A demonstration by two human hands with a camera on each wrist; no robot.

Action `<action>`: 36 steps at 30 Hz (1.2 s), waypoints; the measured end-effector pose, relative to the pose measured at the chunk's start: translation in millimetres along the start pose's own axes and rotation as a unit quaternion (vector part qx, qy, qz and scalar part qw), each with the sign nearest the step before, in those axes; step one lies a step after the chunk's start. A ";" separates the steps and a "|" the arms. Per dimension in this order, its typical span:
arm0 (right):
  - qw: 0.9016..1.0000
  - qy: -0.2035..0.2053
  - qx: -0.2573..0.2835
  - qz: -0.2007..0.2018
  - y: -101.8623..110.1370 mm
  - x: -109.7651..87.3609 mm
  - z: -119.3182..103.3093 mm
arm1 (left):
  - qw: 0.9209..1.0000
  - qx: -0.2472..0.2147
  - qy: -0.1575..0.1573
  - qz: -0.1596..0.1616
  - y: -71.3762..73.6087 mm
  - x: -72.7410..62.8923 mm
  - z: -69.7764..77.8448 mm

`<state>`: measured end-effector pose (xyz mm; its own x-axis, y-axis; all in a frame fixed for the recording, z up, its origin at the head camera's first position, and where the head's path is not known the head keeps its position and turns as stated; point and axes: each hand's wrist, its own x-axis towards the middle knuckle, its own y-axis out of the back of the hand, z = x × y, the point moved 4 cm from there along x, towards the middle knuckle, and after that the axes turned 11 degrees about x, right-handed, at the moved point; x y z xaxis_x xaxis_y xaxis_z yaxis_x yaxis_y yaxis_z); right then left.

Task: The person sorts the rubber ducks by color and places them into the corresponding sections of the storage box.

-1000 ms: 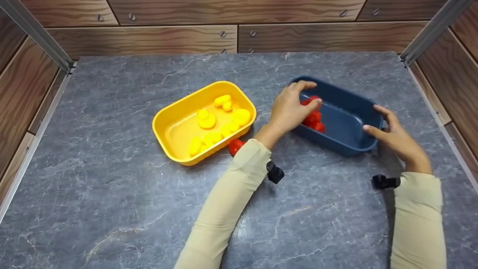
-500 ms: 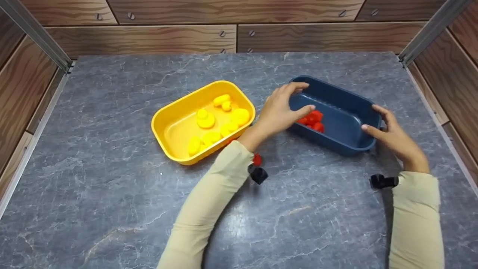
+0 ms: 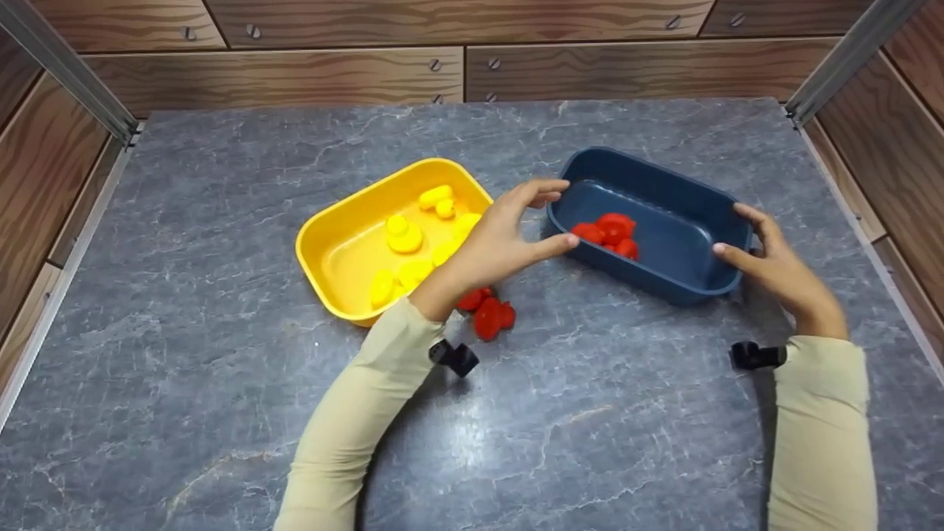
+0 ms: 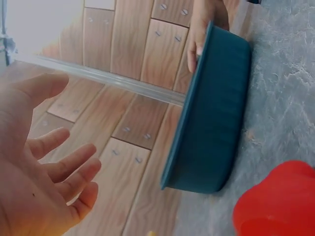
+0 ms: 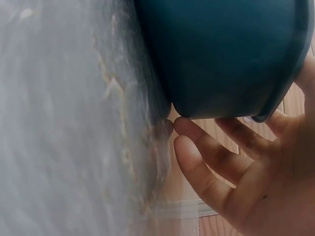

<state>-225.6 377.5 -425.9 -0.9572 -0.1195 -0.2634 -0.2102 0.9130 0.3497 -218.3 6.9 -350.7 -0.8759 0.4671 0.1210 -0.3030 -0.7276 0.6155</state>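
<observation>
My left hand [image 3: 493,243] hovers over the near right side of the yellow bin [image 3: 343,258], thumb and fingers spread and nothing between them. Its fingertips stop just short of the blue bin [image 3: 664,240]. Several small red rubber toys [image 3: 614,228] lie together at the blue bin's left end. With my right hand [image 3: 789,276] I hold that bin's right end, thumb over the rim; in the right wrist view the fingers [image 5: 209,147] touch its outer wall. More red rubber toys [image 3: 488,318] sit on the table by my left wrist, partly hidden behind it.
Several yellow rubber ducks [image 3: 404,234] lie in the yellow bin, some covered by my left hand. The grey marbled table [image 3: 221,383] ends at wood-patterned walls [image 3: 280,77] at the back and sides, with metal posts [image 3: 848,63] in the corners.
My left hand has drawn back leftward out of the blue bin to above the yellow bin's edge, uncovering red toys in the bin and on the table. The right hand keeps its place.
</observation>
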 end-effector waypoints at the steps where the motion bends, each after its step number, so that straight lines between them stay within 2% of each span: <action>1: 1.000 -0.001 0.000 0.000 0.0 0.2 -0.2 | 1.000 0.004 -0.004 -0.002 1.9 -3.3 0.9; 6: 1.000 0.004 0.003 -0.007 -0.2 -0.5 -0.8 | 0.999 0.028 -0.021 0.003 11.6 -18.7 3.3; 13: 1.000 -0.003 -0.001 -0.007 1.0 -1.7 1.3 | 0.994 0.104 -0.015 -0.004 22.2 -36.3 0.6; 17: 1.000 -0.005 -0.005 -0.006 1.1 -0.2 1.1 | 0.992 0.122 -0.021 -0.010 24.9 -43.2 -1.2; 30: 1.000 -0.012 -0.013 -0.004 3.0 -1.8 -2.6 | 0.985 0.167 0.016 -0.043 23.8 -51.7 -20.6; 36: 1.000 -0.003 -0.003 -0.004 2.2 -1.4 -0.3 | 0.980 0.185 0.028 -0.072 19.4 -52.4 -33.8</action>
<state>-224.8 379.6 -424.5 -0.9542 -0.1240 -0.2723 -0.2187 0.9100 0.3521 -190.9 -48.6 -371.5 -0.8567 0.5153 -0.0247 -0.2772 -0.4194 0.8644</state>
